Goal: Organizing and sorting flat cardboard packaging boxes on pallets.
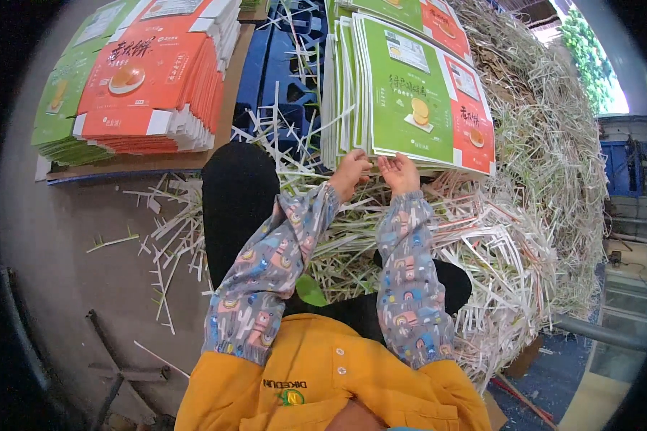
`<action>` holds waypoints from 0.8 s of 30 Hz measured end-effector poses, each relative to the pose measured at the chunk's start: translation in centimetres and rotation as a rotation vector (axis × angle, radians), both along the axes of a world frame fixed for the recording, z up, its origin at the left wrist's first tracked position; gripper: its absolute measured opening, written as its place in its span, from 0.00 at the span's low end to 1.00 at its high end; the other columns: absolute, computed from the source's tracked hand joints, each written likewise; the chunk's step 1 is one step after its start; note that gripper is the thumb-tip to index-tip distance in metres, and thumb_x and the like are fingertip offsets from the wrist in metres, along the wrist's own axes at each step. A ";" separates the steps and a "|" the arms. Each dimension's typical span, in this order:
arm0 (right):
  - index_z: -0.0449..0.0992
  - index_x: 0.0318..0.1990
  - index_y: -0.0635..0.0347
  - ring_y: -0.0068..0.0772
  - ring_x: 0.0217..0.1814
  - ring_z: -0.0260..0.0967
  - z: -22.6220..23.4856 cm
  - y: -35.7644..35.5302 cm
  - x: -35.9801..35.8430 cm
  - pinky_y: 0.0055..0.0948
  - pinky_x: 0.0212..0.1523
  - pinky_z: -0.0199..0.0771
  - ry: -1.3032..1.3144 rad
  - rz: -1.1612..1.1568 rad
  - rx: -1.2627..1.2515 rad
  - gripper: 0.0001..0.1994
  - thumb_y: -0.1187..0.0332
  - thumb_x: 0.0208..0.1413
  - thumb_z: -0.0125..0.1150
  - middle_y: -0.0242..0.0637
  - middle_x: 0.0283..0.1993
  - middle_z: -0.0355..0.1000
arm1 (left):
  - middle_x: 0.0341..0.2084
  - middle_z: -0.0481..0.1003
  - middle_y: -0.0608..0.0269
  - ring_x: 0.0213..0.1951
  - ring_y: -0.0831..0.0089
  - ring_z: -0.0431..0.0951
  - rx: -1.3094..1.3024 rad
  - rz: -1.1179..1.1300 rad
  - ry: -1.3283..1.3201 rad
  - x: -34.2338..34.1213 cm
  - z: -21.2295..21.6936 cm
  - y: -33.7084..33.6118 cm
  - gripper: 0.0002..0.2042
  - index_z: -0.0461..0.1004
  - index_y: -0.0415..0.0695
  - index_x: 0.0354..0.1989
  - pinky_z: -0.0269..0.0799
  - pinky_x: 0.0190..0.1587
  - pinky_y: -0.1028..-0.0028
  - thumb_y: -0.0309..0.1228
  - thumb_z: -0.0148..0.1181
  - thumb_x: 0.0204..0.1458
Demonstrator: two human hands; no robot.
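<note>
Green-and-orange printed carton sheets (410, 100), stacked flat on a heap of paper trimmings (539, 179), with your hands at the near edge.
Your left hand (351, 172) has its fingers curled down onto that near edge, gripping it; your right hand (400, 172) is half open, fingertips pinching the same edge just beside it. To your left, well apart, a second stack of orange carton sheets (151, 79) lies on a blue pallet (280, 65).
</note>
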State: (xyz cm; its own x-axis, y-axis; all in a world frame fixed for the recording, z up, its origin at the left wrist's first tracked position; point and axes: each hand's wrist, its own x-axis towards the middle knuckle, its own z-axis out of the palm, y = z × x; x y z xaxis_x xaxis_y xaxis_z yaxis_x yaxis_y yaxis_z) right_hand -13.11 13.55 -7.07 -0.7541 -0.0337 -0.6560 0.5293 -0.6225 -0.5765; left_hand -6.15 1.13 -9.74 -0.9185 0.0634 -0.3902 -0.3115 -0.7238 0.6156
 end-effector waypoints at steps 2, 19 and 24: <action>0.59 0.41 0.68 0.41 0.41 0.60 -0.2 0.3 -0.1 0.41 0.43 0.67 -0.048 -0.074 0.046 0.11 0.74 0.50 0.47 0.43 0.40 0.59 | 0.40 0.66 0.61 0.37 0.72 0.67 -0.183 0.056 -0.120 0.0 0.4 0.5 0.21 0.61 0.40 0.49 0.64 0.33 0.75 0.26 0.51 0.42; 0.56 0.44 0.64 0.35 0.33 0.63 0.8 0.8 0.4 0.34 0.35 0.68 -0.085 -0.093 0.011 0.15 0.69 0.50 0.49 0.41 0.36 0.61 | 0.42 0.66 0.61 0.43 0.72 0.65 -0.051 0.051 -0.057 0.4 1.6 -0.1 0.22 0.56 0.39 0.52 0.64 0.38 0.74 0.26 0.48 0.46; 0.61 0.36 0.63 0.32 0.30 0.61 0.4 1.4 0.3 0.33 0.34 0.68 -0.112 -0.078 -0.001 0.10 0.68 0.50 0.50 0.38 0.31 0.60 | 0.41 0.67 0.61 0.42 0.73 0.65 -0.062 0.065 -0.055 0.4 2.0 0.0 0.23 0.53 0.40 0.54 0.63 0.39 0.73 0.26 0.48 0.47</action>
